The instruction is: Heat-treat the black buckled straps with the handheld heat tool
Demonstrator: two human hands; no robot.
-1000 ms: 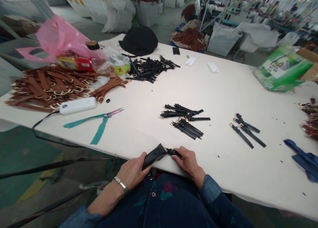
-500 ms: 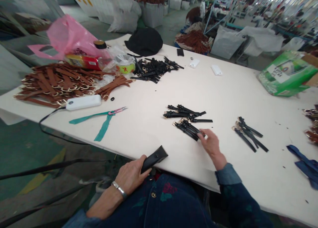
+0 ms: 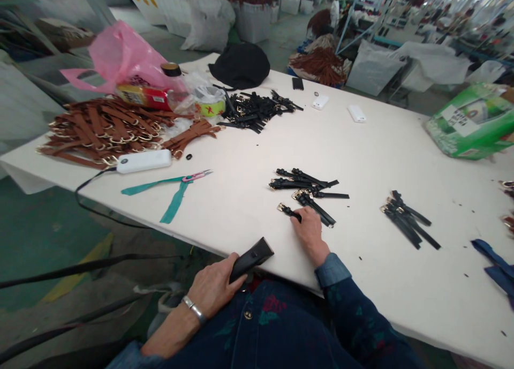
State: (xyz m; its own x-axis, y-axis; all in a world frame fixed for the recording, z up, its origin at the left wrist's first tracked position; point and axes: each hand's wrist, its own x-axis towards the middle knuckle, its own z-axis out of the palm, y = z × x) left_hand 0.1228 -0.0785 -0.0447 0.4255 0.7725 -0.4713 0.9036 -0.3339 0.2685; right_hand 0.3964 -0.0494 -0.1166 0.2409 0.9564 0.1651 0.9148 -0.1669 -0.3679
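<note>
My left hand [image 3: 214, 284] is closed around a black handheld tool [image 3: 252, 258] at the table's near edge. Between the fingers of my right hand [image 3: 310, 231] is one black buckled strap [image 3: 288, 211], its gold buckle pointing left; the strap's other end is hidden by the hand. Just beyond lies a pile of black straps [image 3: 299, 184] with small gold buckles. A smaller group of black straps [image 3: 409, 219] lies to the right on the white table [image 3: 249, 197].
Pink-handled snips [image 3: 196, 175] with teal strips and a white device [image 3: 143, 161] lie at left. Behind are brown straps [image 3: 100, 125], a pink bag [image 3: 120, 55], black straps [image 3: 257, 112] and a black cap [image 3: 241, 65]. A green package [image 3: 469, 120] stands at right.
My right hand has moved left and slightly nearer, drawing one black strap away from the pile. My left hand still holds the black tool. The view has shifted slightly.
</note>
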